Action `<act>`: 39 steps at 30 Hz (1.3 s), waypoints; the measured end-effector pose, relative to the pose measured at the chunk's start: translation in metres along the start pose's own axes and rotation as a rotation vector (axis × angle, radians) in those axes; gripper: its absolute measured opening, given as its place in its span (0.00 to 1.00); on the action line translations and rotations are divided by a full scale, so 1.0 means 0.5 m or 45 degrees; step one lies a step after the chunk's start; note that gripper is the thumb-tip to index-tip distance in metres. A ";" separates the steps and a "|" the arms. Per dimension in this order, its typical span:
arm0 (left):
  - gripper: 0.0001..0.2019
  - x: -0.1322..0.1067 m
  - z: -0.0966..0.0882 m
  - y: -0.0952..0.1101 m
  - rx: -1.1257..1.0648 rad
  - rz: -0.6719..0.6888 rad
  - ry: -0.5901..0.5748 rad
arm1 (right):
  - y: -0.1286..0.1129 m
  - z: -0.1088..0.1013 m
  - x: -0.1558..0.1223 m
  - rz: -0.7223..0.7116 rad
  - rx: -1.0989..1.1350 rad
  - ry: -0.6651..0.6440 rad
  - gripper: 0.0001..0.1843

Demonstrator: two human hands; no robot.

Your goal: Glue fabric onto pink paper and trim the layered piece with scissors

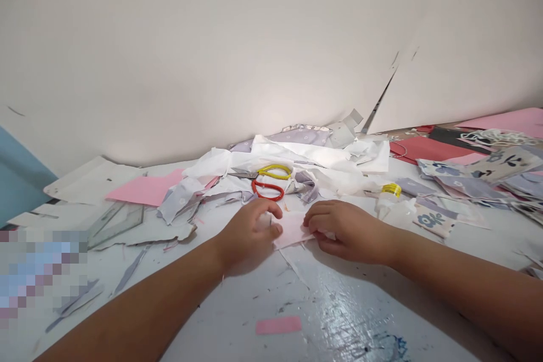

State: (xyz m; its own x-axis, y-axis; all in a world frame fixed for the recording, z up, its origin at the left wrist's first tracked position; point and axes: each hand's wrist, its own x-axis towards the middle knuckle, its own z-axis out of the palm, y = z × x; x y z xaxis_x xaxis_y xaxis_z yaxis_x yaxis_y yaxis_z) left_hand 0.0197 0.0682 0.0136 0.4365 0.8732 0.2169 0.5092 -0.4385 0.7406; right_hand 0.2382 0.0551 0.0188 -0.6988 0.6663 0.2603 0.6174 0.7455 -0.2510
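A small pale pink sheet (291, 232) lies on the white-painted table (339, 300) between my hands. My left hand (250, 232) curls over its left end, and my right hand (343, 229) pinches its right end. Just beyond them, a pair of scissors (267, 181) with yellow and red handles rests on crumpled white and lilac fabric scraps (220, 167). The sheet's middle stays visible, but its left end is partly hidden by my fingers.
A glue bottle with a yellow cap (388, 198) stands right of my right hand. Floral fabric pieces (466, 178) spread across the right side. A pink sheet (146, 189), a transparent sheet (114, 225) and a pink strip (278, 325) lie on the table. A pale wall (212, 56) rises behind.
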 end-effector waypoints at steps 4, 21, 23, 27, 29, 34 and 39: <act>0.16 -0.004 0.007 0.000 0.123 0.177 -0.163 | 0.003 0.005 0.002 0.152 0.022 0.018 0.11; 0.10 -0.009 0.027 0.008 0.683 0.314 0.214 | 0.005 0.013 0.002 0.361 0.481 0.397 0.09; 0.11 -0.008 0.021 0.005 0.563 0.260 0.346 | 0.007 0.013 0.002 0.380 0.673 0.439 0.09; 0.14 -0.002 0.014 -0.005 0.141 0.153 0.525 | 0.008 0.021 0.007 0.504 1.130 0.393 0.07; 0.16 0.002 0.013 -0.005 -0.150 0.005 0.509 | 0.006 0.026 0.011 0.569 1.276 0.407 0.07; 0.28 0.007 0.013 0.012 -0.709 -0.282 0.201 | 0.001 0.027 0.015 0.752 1.382 0.536 0.09; 0.27 0.004 0.015 0.025 -0.582 -0.344 0.241 | 0.003 0.030 0.015 0.732 1.560 0.430 0.12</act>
State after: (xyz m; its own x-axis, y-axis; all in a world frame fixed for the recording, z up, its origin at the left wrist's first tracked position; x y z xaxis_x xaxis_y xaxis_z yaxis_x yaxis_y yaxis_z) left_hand 0.0327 0.0629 0.0188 0.1729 0.9831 0.0605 0.1932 -0.0941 0.9766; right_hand 0.2286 0.0608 0.0064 -0.2297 0.9732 0.0089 -0.0434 -0.0011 -0.9991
